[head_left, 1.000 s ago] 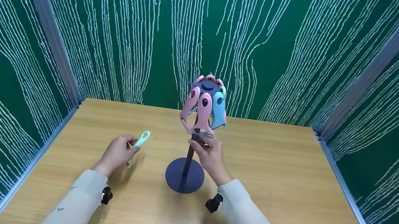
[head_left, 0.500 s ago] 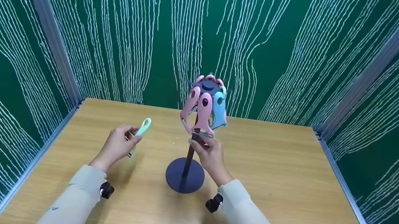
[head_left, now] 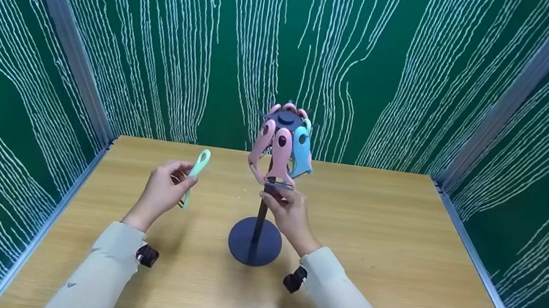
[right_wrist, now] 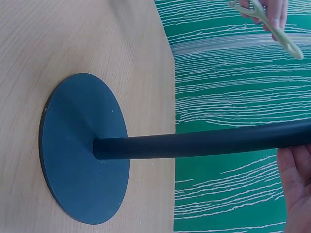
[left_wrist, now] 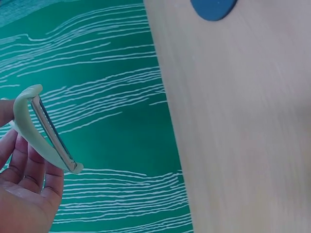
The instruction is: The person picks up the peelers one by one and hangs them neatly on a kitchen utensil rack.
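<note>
My left hand pinches a light green Y-shaped peeler above the table, left of the stand. Its looped handle end points up and away from me. In the left wrist view the peeler's metal blade faces right. My right hand grips the dark pole of an upright rack, just below the hanging peelers. From hooks at the rack's top hang several pink peelers and a blue peeler; a green one is mostly hidden behind.
The rack's round dark base rests on the wooden table. Green walls with white wavy lines enclose the table at the back and both sides, with metal posts at the corners.
My left hand has lifted the green peeler and carried it slightly away from me, toward the back of the table. The right hand stays on the pole, and the rack has hardly moved.
</note>
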`<action>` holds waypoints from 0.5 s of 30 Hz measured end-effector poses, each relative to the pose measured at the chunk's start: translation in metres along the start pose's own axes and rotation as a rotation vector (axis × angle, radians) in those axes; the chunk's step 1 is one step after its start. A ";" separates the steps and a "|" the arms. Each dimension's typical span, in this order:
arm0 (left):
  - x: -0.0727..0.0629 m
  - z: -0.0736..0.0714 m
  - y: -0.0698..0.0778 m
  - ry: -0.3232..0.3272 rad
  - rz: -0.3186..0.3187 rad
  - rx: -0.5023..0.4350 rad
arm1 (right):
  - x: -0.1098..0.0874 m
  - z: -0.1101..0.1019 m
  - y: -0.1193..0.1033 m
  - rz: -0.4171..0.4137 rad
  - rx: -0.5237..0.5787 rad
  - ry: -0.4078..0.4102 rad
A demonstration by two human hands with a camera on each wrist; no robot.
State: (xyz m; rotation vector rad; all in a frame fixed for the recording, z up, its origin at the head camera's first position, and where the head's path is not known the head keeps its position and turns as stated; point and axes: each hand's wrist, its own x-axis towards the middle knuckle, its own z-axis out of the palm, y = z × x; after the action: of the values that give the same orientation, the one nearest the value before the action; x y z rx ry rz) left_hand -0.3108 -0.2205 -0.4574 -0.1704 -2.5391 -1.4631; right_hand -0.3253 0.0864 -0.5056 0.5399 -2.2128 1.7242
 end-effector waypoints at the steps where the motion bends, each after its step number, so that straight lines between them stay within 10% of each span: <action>1: 0.000 0.000 0.002 0.001 0.002 -0.001 | 0.000 0.000 0.000 0.005 0.002 -0.003; 15: 0.004 -0.003 0.026 0.044 0.073 -0.070 | 0.000 -0.001 0.001 0.034 -0.011 -0.017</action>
State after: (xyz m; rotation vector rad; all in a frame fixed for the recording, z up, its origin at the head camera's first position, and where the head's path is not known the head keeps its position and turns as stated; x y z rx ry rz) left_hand -0.3094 -0.2097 -0.4334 -0.2365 -2.4226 -1.5126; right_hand -0.3253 0.0872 -0.5062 0.5196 -2.2541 1.7299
